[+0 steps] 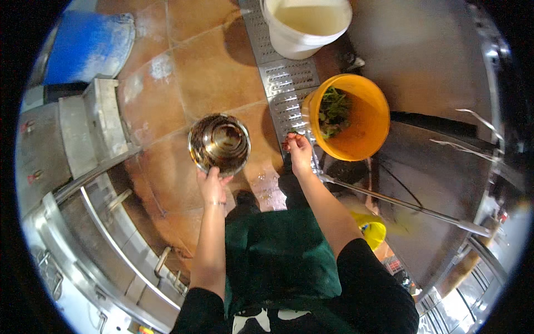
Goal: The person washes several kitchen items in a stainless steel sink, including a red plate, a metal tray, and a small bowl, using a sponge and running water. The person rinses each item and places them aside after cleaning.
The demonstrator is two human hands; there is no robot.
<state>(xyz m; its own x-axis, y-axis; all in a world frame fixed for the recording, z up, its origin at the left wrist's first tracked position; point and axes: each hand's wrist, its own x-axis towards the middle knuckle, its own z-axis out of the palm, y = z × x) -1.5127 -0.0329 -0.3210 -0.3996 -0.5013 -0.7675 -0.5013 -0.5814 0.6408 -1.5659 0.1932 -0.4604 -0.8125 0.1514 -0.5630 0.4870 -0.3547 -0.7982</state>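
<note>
My left hand grips the near rim of a round metal bowl, thumb on the edge, held above the tiled floor. Its shiny inside carries dark brown residue. My right hand is closed in a pinch on a small dark reddish clump with a bit of green, too small to name exactly. That hand is just left of an orange bucket, outside its rim. Green leafy scraps lie inside the bucket, along its left side.
A white bucket stands farther off beside the perforated metal drain cover. A blue bin is at far left. Metal counters line both sides. A long metal rod and a yellow container are at right.
</note>
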